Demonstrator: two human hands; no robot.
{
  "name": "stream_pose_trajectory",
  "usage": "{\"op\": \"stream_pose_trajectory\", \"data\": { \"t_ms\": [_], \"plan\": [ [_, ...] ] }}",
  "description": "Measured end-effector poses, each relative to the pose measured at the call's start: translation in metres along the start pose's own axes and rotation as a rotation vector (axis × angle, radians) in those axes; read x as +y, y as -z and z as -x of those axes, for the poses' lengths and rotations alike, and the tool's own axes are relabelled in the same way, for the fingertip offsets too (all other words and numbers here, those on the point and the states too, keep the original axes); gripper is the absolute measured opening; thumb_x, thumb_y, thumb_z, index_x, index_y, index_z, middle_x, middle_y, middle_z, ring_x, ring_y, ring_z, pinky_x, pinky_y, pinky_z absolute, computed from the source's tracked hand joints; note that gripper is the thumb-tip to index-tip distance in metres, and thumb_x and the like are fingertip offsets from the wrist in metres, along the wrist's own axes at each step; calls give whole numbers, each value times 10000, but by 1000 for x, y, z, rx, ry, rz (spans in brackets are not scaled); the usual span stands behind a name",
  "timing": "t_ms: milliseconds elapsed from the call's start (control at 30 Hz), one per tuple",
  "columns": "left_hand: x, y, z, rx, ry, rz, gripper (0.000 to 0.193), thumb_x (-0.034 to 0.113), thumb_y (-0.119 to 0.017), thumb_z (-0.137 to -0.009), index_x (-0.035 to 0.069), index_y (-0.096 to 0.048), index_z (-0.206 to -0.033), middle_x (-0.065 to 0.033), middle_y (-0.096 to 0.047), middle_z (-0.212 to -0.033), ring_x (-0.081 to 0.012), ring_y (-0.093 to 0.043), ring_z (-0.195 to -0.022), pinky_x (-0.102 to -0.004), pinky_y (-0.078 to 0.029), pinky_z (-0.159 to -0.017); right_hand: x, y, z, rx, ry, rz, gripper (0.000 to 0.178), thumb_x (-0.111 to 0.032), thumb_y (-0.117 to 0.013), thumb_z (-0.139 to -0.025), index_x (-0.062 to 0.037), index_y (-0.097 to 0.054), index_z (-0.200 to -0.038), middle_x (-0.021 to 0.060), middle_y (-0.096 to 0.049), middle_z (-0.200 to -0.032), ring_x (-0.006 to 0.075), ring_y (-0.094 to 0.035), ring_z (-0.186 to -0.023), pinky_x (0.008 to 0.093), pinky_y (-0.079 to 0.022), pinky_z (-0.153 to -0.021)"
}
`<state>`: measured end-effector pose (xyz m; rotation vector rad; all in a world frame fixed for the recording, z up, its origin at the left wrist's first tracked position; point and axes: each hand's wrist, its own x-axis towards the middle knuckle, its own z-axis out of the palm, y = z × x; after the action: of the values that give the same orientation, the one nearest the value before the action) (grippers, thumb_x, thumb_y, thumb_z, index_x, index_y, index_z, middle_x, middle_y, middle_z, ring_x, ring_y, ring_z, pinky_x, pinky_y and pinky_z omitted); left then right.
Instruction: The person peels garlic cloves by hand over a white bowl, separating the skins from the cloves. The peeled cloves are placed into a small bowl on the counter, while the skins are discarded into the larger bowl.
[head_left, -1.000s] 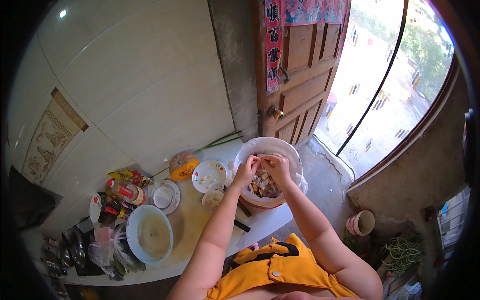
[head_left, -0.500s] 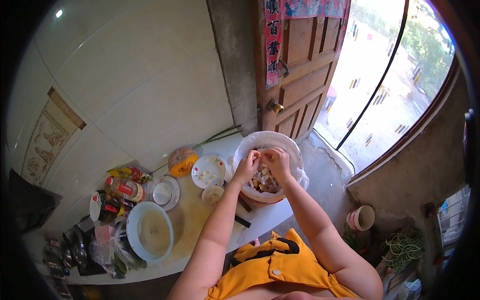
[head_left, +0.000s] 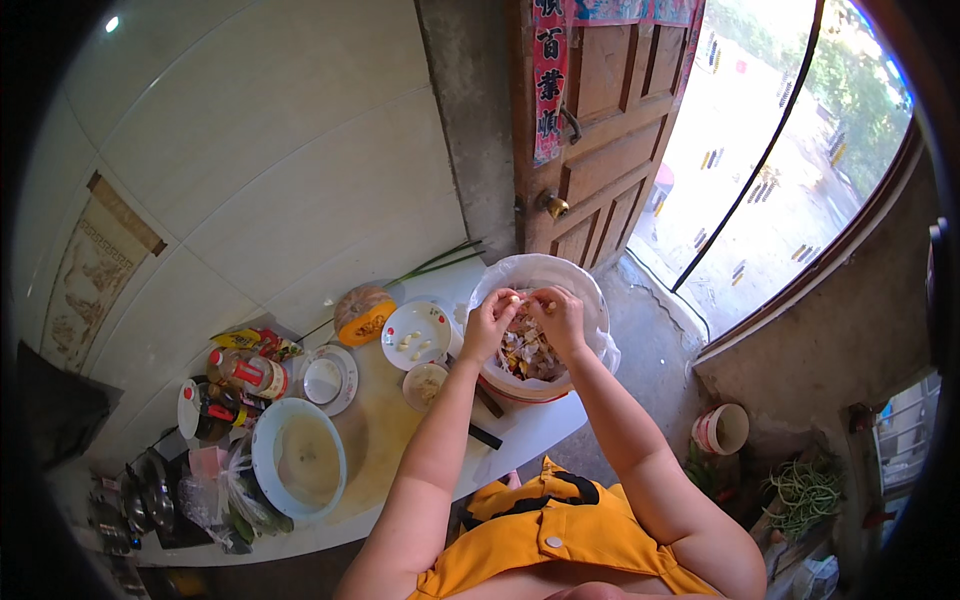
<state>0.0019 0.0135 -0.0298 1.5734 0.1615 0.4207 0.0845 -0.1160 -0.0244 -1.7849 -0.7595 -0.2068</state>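
Note:
Both hands are over a bin lined with a white plastic bag [head_left: 594, 296], with peelings and scraps [head_left: 530, 357] inside it. My left hand [head_left: 488, 325] pinches a small pale garlic clove [head_left: 515, 298] between its fingertips. Close beside it, my right hand [head_left: 561, 322] is closed at the fingertips on a small pale bit that looks like garlic skin. Several peeled cloves [head_left: 412, 341] lie on a white plate [head_left: 430, 312] left of the bin. In front of that plate stands a small bowl [head_left: 412, 389] with pale contents.
On the counter [head_left: 385, 440] are a cut pumpkin [head_left: 362, 312], a light blue basin [head_left: 268, 440] with liquid, stacked dishes [head_left: 347, 375], bottles [head_left: 255, 375] and a dark-handled knife [head_left: 485, 436]. An open wooden door [head_left: 600, 170] stands beyond the bin; a small bucket [head_left: 733, 433] is at right.
My hands have drawn slightly apart at the fingertips, and the pale clove now shows in my left fingers. The view has shifted a little.

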Motion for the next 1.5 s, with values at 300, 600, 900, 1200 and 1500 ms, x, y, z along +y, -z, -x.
{"op": "stream_pose_trajectory", "data": {
  "t_ms": [300,600,900,1200,1500],
  "plan": [
    [7,2,0,30,93,54,262,206,-544,-933,67,-601,-1148,-44,-653,-1028,-102,-616,-900,-243,-534,-721,7,1,-1,55,-27,35,96,-80,-680,-741,-29,-665,-821,110,-649,-800,236,-634,-682,318,-508,-635],
    [7,-1,1,38,-32,-198,242,124,-542,-916,92,-635,-1137,-61,-645,-1012,-111,-625,-807,-233,-538,-685,-3,4,-2,-64,136,34,139,-61,-680,-725,-52,-691,-864,89,-655,-820,258,-629,-760,330,-500,-697],
    [-1,2,0,41,-84,-347,228,120,-520,-919,80,-643,-1106,-89,-641,-980,-141,-634,-765,-246,-520,-660,-2,3,-2,-89,182,61,138,-56,-663,-729,-52,-684,-866,88,-649,-820,267,-621,-763,337,-499,-699],
    [0,3,1,8,-114,-365,228,127,-530,-912,40,-635,-1094,-95,-647,-999,-160,-637,-836,-258,-522,-700,-6,4,-1,-74,239,89,131,-54,-657,-735,-46,-657,-865,102,-634,-827,281,-614,-765,351,-501,-689],
    [-5,4,0,-19,4,-122,255,121,-585,-891,29,-616,-1126,-50,-647,-1003,-117,-625,-857,-245,-523,-739,-6,-2,0,-47,143,-32,94,-46,-643,-760,-16,-617,-845,124,-613,-811,285,-612,-733,335,-492,-666]
  ]
}}
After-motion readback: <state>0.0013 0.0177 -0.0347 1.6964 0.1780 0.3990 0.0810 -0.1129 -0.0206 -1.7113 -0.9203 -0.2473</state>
